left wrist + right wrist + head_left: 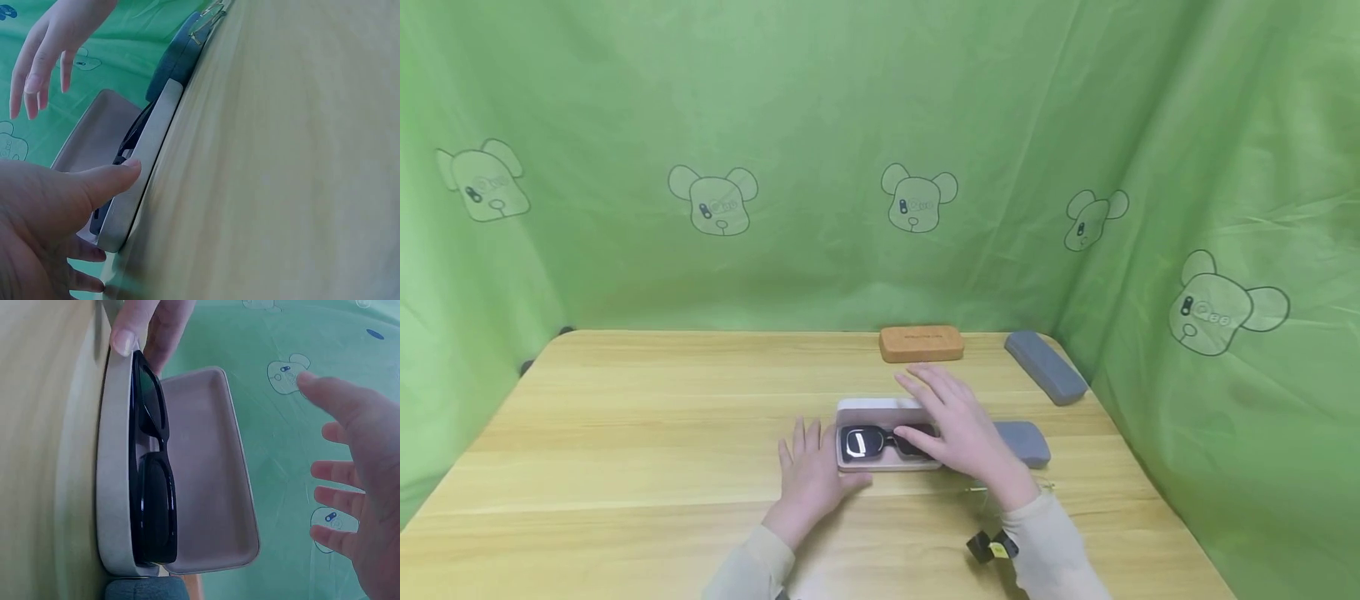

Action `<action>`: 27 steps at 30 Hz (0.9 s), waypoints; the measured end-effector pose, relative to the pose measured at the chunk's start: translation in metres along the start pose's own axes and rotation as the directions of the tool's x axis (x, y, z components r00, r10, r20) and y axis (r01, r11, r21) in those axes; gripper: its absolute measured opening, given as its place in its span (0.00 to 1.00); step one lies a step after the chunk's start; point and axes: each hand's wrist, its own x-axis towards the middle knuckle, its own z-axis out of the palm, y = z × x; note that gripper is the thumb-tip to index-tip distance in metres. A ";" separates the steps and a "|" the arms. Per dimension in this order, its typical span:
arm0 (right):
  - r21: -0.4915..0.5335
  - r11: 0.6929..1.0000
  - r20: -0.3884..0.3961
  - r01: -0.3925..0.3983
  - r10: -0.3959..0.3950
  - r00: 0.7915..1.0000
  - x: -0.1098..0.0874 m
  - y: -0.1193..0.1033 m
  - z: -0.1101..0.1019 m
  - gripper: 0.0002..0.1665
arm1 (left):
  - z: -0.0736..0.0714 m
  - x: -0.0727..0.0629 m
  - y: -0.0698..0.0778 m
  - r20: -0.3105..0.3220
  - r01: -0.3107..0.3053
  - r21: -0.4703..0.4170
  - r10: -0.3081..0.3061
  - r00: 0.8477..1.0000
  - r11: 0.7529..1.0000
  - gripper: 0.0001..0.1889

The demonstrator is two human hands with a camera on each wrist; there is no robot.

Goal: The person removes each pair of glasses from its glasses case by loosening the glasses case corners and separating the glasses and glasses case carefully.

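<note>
- Head view: the black sunglasses [863, 442] lie inside the open case [880, 467]; the left hand [811, 479], fingers straight, is at its left end; the right hand [957, 425] is above it.
- Left wrist view: the left thumb [112, 181] touches the case's rim.
- Right wrist view: the right fingers [337, 499] are released, apart from the case.

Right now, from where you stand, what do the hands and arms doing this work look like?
They are a person's: a bare left hand and right hand, five-fingered, with no gloves or rings visible. Pale beige sleeves cover the forearms. A small black device with a yellow patch shows beside the right sleeve.
</note>
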 end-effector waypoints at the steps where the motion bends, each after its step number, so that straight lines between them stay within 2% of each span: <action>1: 0.003 1.000 -0.004 0.005 -0.005 1.000 -0.001 -0.001 0.000 0.40 | 0.000 0.000 0.000 0.000 0.004 -0.006 -0.004 1.000 1.000 0.49; 12: 0.029 0.998 -0.026 0.047 -0.047 0.999 -0.009 -0.014 0.007 0.39 | 0.003 0.000 -0.001 -0.005 0.026 -0.030 -0.026 1.000 0.999 0.44; 19: 0.035 0.995 -0.046 0.098 -0.097 0.994 -0.010 -0.019 0.016 0.33 | 0.002 0.001 -0.002 -0.008 0.031 -0.020 -0.031 0.999 0.999 0.43; 27: 0.038 0.997 0.028 0.071 -0.072 0.997 -0.012 -0.022 0.024 0.29 | 0.000 0.001 -0.003 -0.008 0.037 -0.024 -0.038 0.999 0.999 0.43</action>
